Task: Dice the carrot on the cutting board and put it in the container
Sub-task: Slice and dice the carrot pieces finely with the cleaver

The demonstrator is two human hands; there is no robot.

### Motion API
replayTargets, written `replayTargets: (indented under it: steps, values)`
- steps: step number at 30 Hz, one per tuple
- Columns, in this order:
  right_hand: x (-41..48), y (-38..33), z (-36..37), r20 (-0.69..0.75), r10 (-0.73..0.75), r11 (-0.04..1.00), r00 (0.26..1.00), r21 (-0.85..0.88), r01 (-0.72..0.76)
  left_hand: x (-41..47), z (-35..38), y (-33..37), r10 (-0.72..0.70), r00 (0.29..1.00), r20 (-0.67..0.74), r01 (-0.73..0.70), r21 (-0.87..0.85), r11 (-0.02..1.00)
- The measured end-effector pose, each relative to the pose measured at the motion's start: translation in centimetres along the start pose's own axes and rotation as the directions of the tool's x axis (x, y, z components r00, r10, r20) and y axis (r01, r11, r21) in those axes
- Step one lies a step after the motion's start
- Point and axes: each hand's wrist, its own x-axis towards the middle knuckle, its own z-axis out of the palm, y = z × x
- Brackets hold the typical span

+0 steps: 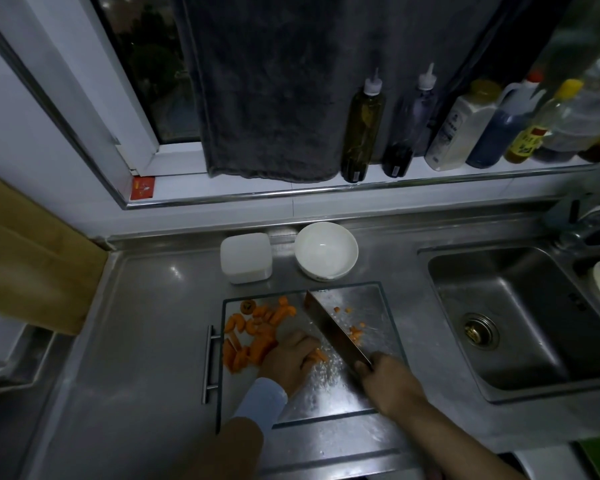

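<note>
While the left hand [288,358] holds down a carrot strip [317,355] with curled fingers near the middle of the board [378,306], the right hand [388,382] grips the handle of the knife [329,327]. The blade lies just beside that strip. Most carrot pieces [253,334] lie along the board's left edge, and some dice [355,336] lie right of the blade. The container [246,258] and a bowl [326,251] stand at the back edge of the worktop [146,306].

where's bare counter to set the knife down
Bare counter lies left of the cutting board, up to the wooden board, and in the strip between cutting board and sink. Crowded: behind it, container and bowl; its left half, carrot pieces.
</note>
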Motion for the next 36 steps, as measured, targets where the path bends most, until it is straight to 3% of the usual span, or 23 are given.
replayTargets:
  steps: [4, 7, 14, 20, 31, 36]
  values:
    - [-0.3, 0.0, 0.4, 0.003, 0.012, 1.0, 1.0, -0.025, -0.012, 0.9, 0.1, 0.3, 0.058, 0.998, 0.035, -0.057, -0.026, 0.998]
    - [-0.5, -0.1, 0.6, 0.001, 0.01, 1.0, 1.0, -0.029, -0.01, 1.0, 0.2, 0.4, 0.025, 0.998, 0.062, -0.023, -0.024, 0.999]
    - [-0.7, -0.6, 0.7, -0.023, -0.009, 0.998, 1.0, -0.068, 0.007, -0.8, 0.7, 0.2, -0.028, 0.995, -0.1, 0.028, -0.002, 1.0]
    - [-0.9, -1.2, 0.8, -0.034, -0.014, 0.995, 0.999, -0.097, 0.011, -1.0, 1.1, -0.5, 0.042, 0.987, -0.152, -0.041, 0.009, 0.999]
    - [-2.7, -2.2, 1.5, -0.102, -0.104, 0.975, 0.989, -0.206, 0.082, -0.1, 1.1, 0.6, -0.083, 0.994, -0.073, 0.089, 0.086, 0.992]
    - [-2.8, -2.4, 2.4, -0.086, -0.07, 0.96, 0.994, -0.278, 0.044, 0.2, 0.9, 0.9, -0.081, 0.995, -0.063, 0.087, 0.089, 0.992]
